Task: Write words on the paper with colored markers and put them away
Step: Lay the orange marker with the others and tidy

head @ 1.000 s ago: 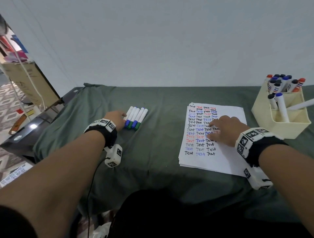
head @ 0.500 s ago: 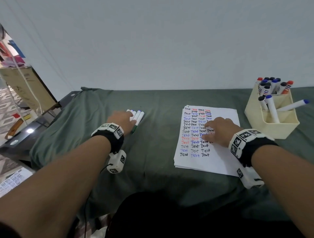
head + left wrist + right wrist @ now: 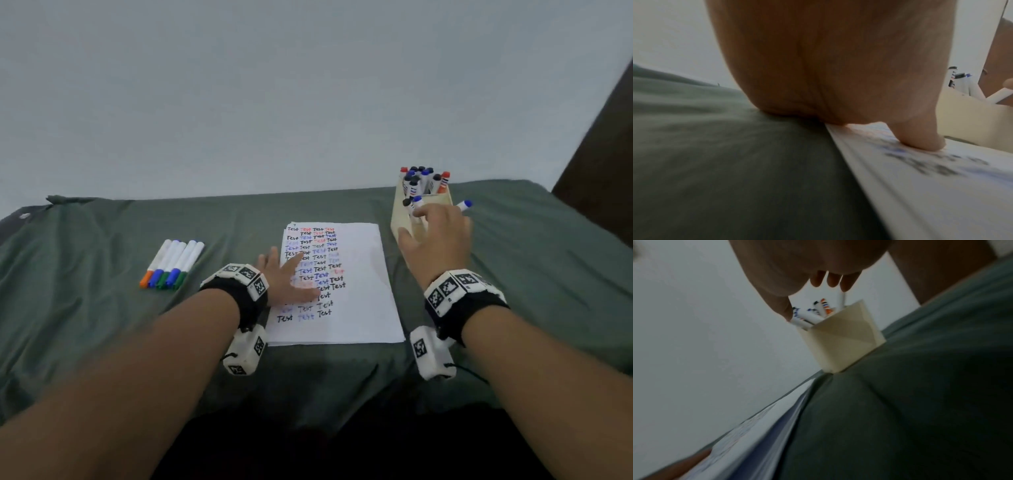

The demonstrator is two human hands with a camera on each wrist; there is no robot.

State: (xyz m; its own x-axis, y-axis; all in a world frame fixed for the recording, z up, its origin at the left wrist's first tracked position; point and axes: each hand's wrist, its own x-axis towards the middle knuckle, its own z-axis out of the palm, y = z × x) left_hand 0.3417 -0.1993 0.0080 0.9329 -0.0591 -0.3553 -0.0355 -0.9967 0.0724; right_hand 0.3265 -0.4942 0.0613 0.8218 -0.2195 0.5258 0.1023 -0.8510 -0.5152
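A white paper stack [image 3: 359, 291] with rows of "Test" in several colours lies on the green cloth. My left hand [image 3: 287, 277] lies flat on its left part, the thumb [image 3: 920, 138] pressing the sheet. My right hand [image 3: 435, 236] hovers over the cream marker holder [image 3: 397, 219], fingers spread and relaxed above the markers, gripping none that I can see. A blue-capped marker [image 3: 464, 205] leans out of the holder past the fingers. In the right wrist view the fingertips [image 3: 846, 283] hang just over the holder [image 3: 842, 340]. Several capped markers [image 3: 171, 263] lie in a row at the left.
The green cloth [image 3: 102, 325] covers the whole table up to the pale wall. A dark brown piece of furniture [image 3: 603, 164] stands at the far right. The holder's back compartment is packed with upright markers [image 3: 423, 178].
My left hand left the row of markers and moved right onto the paper. My right hand lifted off the paper and moved to the holder. The head view turned right.
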